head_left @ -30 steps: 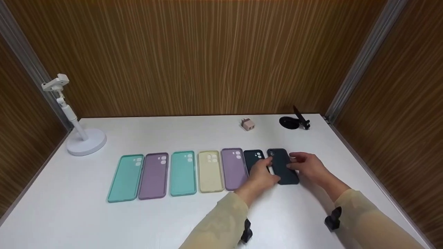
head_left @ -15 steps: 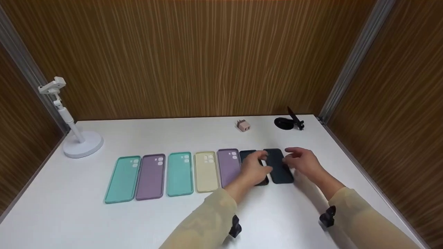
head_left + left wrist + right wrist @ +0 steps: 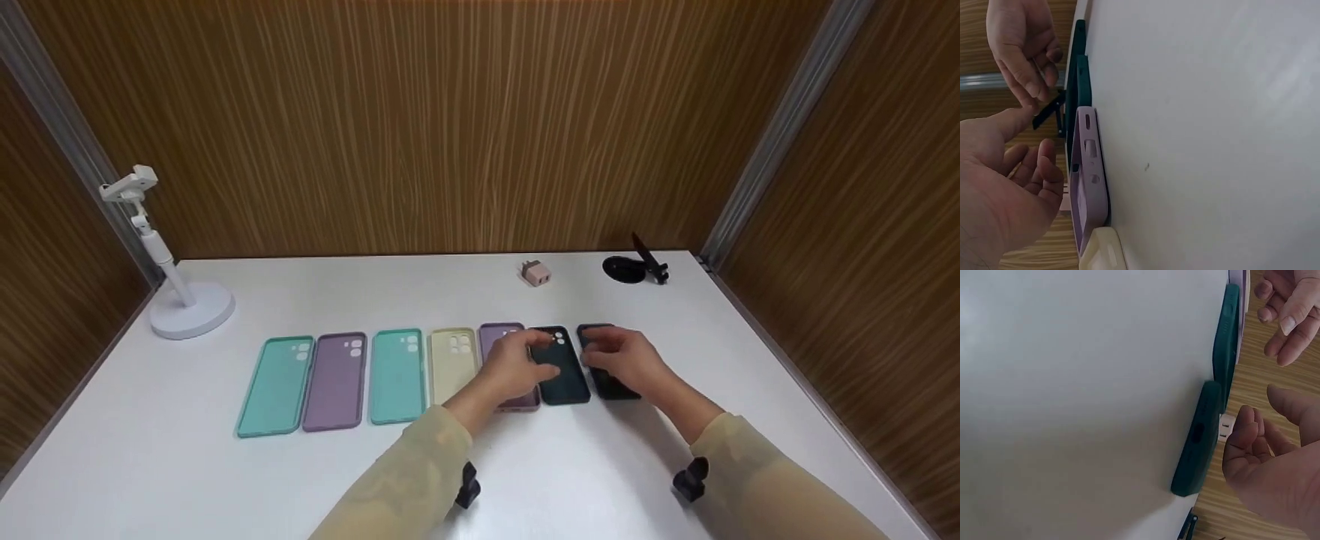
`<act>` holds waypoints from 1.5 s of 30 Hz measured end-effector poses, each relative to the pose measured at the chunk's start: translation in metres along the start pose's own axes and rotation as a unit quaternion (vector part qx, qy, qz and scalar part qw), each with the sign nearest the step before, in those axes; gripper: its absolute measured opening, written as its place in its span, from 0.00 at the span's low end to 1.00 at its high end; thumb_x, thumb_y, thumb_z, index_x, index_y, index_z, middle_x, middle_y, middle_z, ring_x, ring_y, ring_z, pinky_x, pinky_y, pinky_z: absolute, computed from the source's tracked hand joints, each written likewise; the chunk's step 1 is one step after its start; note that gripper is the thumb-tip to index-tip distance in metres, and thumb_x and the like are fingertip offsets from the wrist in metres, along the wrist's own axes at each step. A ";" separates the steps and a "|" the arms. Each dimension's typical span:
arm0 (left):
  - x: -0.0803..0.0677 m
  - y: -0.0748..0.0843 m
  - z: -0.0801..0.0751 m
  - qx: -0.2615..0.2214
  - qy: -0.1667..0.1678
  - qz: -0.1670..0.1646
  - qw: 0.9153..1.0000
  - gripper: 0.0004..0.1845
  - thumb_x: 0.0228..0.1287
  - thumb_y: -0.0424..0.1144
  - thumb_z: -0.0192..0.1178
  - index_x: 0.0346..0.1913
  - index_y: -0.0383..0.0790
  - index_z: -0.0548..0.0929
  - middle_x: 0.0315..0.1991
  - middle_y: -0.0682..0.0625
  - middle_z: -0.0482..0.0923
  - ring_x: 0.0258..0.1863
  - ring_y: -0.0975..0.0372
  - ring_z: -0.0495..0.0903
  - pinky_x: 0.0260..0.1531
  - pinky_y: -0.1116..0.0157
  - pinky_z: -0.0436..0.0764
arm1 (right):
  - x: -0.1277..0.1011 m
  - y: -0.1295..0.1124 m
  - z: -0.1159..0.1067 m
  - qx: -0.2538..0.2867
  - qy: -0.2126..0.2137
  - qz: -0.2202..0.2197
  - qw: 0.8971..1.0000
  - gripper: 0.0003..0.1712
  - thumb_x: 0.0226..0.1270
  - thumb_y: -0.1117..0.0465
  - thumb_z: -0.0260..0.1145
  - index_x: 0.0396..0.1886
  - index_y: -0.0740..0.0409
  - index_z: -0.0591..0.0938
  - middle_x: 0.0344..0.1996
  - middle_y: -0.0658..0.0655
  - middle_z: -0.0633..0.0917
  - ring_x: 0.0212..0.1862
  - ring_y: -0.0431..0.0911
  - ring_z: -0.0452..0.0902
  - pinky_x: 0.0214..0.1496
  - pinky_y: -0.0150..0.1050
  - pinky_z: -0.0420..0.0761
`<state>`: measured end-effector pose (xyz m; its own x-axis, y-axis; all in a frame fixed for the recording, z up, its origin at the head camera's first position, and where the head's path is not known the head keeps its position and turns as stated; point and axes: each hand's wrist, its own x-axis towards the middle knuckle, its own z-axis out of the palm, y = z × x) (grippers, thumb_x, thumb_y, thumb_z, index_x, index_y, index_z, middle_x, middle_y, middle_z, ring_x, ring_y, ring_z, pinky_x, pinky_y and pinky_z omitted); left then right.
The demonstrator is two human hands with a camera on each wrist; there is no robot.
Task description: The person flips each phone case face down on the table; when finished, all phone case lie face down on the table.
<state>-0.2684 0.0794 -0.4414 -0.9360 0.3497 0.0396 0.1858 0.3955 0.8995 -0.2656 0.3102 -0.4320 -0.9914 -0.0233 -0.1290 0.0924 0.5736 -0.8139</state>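
Both hands shifted toward 9 o'clock: left hand [image 3: 517, 367] and right hand [image 3: 626, 360] hover loose-fingered, gripping nothing, flanking dark case [image 3: 564, 369]. Risk: careless brush skews neighbouring purple case [image 3: 501, 341], breaking row.

Seven phone cases [image 3: 397, 376] lie side by side; charger [image 3: 535, 272] sits behind them.

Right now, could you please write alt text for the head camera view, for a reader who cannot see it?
Two hands, the left hand and the right hand, hover over two dark phone cases at the right end of a row of seven cases on a white table. A white stand, a small charger and a black holder stand behind.
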 end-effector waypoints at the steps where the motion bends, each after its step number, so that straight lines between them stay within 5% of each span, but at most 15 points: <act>1: 0.000 -0.001 -0.001 0.006 -0.002 0.000 1.000 0.27 0.65 0.35 0.76 0.66 0.41 0.83 0.62 0.46 0.82 0.64 0.52 0.78 0.69 0.55 0.75 | 0.000 0.001 0.002 -0.001 -0.003 -0.001 1.000 0.29 0.74 0.59 0.72 0.72 0.61 0.79 0.55 0.60 0.87 0.57 0.52 0.81 0.64 0.51 0.80; 7: 0.000 -0.006 -0.004 0.026 -0.014 -0.004 1.000 0.29 0.61 0.34 0.78 0.66 0.41 0.83 0.63 0.44 0.81 0.60 0.53 0.81 0.65 0.56 0.78 | 0.002 0.005 0.009 -0.006 -0.012 -0.010 1.000 0.30 0.73 0.61 0.73 0.71 0.63 0.79 0.56 0.61 0.87 0.58 0.51 0.82 0.63 0.49 0.82; 14: -0.003 -0.010 -0.004 0.063 -0.036 -0.007 0.997 0.33 0.59 0.35 0.80 0.68 0.39 0.82 0.68 0.43 0.79 0.68 0.51 0.76 0.70 0.55 0.73 | 0.003 0.007 0.010 -0.008 -0.020 -0.024 0.999 0.30 0.71 0.63 0.73 0.70 0.66 0.79 0.55 0.62 0.87 0.57 0.52 0.83 0.61 0.47 0.83; 27: -0.006 -0.009 -0.001 0.151 -0.045 0.029 0.987 0.40 0.51 0.40 0.86 0.66 0.33 0.81 0.64 0.41 0.79 0.64 0.52 0.78 0.70 0.57 0.74 | 0.004 0.008 0.009 -0.032 -0.026 -0.031 0.999 0.29 0.71 0.62 0.74 0.70 0.65 0.80 0.56 0.63 0.88 0.61 0.56 0.83 0.65 0.51 0.81; 37: -0.004 -0.013 0.003 0.182 -0.050 0.037 0.981 0.40 0.51 0.42 0.86 0.66 0.33 0.82 0.65 0.41 0.80 0.66 0.52 0.77 0.71 0.57 0.73 | 0.003 0.008 0.008 0.001 -0.041 -0.002 0.999 0.31 0.72 0.61 0.73 0.71 0.64 0.79 0.59 0.63 0.86 0.62 0.55 0.82 0.66 0.52 0.80; 45: -0.004 -0.011 0.001 0.190 -0.057 0.041 0.979 0.41 0.52 0.43 0.85 0.68 0.32 0.81 0.65 0.40 0.80 0.66 0.51 0.77 0.71 0.58 0.72 | 0.001 0.005 0.006 0.037 -0.044 -0.004 0.998 0.31 0.73 0.62 0.72 0.71 0.67 0.78 0.60 0.65 0.86 0.57 0.51 0.84 0.58 0.45 0.84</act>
<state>-0.2664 0.0741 -0.4522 -0.8780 0.4773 0.0358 0.3763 0.6421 0.6679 -0.2658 0.3086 -0.4394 -0.9804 -0.1011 -0.1692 0.0948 0.5111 -0.8543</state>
